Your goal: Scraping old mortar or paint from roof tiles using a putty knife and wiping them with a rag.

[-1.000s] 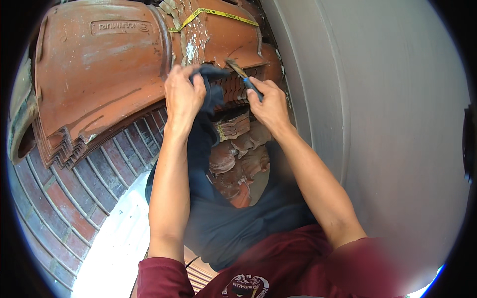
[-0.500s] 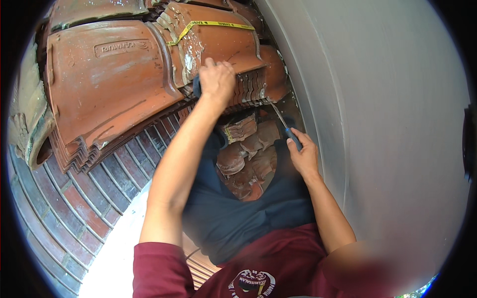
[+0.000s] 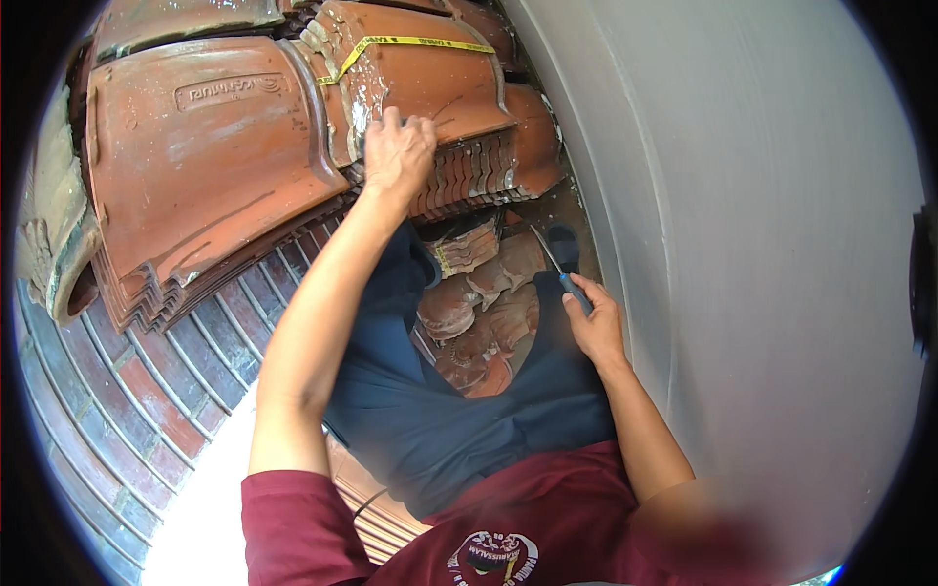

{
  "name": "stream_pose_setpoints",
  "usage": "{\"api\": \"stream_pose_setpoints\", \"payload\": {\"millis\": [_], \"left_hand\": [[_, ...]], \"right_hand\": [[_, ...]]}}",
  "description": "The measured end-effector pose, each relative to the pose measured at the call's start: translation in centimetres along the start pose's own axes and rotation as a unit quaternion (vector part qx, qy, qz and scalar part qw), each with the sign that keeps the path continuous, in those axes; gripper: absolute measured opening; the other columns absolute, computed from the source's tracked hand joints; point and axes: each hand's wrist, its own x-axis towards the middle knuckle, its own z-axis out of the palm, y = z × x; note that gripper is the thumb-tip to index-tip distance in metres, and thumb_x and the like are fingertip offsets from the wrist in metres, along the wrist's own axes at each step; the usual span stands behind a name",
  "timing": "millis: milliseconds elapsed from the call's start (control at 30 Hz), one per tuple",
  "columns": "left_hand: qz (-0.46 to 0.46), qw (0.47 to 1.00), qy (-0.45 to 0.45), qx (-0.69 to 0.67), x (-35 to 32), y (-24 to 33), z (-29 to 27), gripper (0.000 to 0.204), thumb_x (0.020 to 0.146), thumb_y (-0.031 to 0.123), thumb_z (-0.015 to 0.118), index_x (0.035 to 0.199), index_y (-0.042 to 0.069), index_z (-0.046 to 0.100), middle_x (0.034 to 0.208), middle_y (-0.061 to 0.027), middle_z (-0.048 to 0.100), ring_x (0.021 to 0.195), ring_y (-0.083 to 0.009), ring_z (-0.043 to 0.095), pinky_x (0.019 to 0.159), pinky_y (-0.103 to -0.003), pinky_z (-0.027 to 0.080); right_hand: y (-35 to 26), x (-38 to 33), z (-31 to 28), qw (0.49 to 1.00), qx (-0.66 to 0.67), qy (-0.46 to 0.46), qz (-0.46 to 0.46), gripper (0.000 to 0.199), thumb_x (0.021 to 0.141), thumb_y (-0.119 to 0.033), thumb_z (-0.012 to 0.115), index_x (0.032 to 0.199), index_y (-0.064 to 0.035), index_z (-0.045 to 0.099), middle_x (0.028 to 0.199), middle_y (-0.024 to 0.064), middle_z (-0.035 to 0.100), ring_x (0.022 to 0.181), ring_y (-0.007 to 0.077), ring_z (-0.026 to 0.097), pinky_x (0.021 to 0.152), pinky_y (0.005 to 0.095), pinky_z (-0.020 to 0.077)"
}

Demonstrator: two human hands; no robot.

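My left hand (image 3: 399, 156) rests with bent fingers on the front of a strapped stack of roof tiles (image 3: 440, 93). A dark edge of something shows beside its fingers, mostly hidden by the hand. Lower and to the right, my right hand (image 3: 598, 324) is wrapped round the blue and black handle of a screwdriver (image 3: 575, 291). Its thin metal shaft points up and away, apart from the tiles. A yellow strap (image 3: 420, 42) runs across the stack, and white splashes mark the tile's left part.
Another tile stack (image 3: 210, 146) stands to the left above a brick surface (image 3: 161, 391). A smooth grey wall (image 3: 772, 244) rises close on the right. Broken tile pieces (image 3: 489, 317) lie between my legs, beside a smaller strapped tile bundle (image 3: 467, 246).
The screwdriver's tip has come away from the lower edge of the tile stack, towards me. My left hand has shifted slightly left, and the dark thing beside it shows less.
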Motion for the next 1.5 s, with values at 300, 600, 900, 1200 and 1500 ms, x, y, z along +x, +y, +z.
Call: {"api": "stream_pose_setpoints", "payload": {"millis": [300,600,900,1200,1500], "left_hand": [[-0.319,0.874,0.205,-0.304,-9.5,-4.6,-8.2,0.028,0.092,0.009,0.056,0.116,0.007,0.071,0.091,-0.015,0.072,0.079,-0.0226,0.068,0.074,-0.035,0.053],[-0.365,0.607,0.078,-0.702,-9.8,3.0,1.5,0.022,0.097,0.01,0.058,0.114,-0.002,0.067,0.083,0.003,0.063,0.07,-0.0051,0.052,0.065,-0.023,0.044],[-0.223,0.779,-0.071,-0.582,-10.9,3.2,-2.4,0.025,0.089,0.014,0.058,0.107,0.0,0.068,0.097,-0.0246,0.07,0.095,-0.0424,0.067,0.085,-0.042,0.051],[-0.389,0.555,0.201,-0.707,-8.3,0.4,0.7,0.026,0.098,0.017,0.058,0.115,-0.002,0.063,0.091,-0.0057,0.067,0.078,-0.0088,0.056,0.071,-0.024,0.046],[-0.467,0.201,0.232,-0.83,-5.4,0.1,0.0,0.024,0.101,0.013,0.05,0.121,0.0,0.051,0.105,-0.0114,0.062,0.09,-0.0151,0.059,0.082,-0.03,0.05]], "right_hand": [[0.7,0.4,-0.2,0.995,0.092,-0.019,0.022,0.036,0.09,-0.014,0.064,0.124,-0.0004,0.063,0.101,0.012,0.066,0.092,0.0233,0.065,0.084,0.0329,0.0491],[-4.4,2.4,1.7,0.994,0.105,-0.041,-0.012,0.044,0.089,-0.014,0.064,0.129,0.0029,0.058,0.105,0.0144,0.061,0.097,0.0262,0.062,0.087,0.0334,0.0476],[-8.6,6.0,4.7,0.983,-0.072,-0.01,-0.171,0.05,0.086,-0.011,0.063,0.133,0.0046,0.055,0.1,0.0176,0.056,0.092,0.0321,0.06,0.084,0.0386,0.049],[-17.1,8.5,8.9,0.96,-0.106,-0.042,-0.254,0.053,0.084,-0.008,0.063,0.133,0.0071,0.052,0.101,0.0204,0.052,0.092,0.0339,0.058,0.086,0.0396,0.0492],[-17.6,7.9,11.4,0.977,-0.024,-0.048,-0.205,0.047,0.084,-0.009,0.062,0.128,0.0067,0.056,0.104,0.0256,0.062,0.098,0.0414,0.063,0.089,0.0433,0.0503]]}}
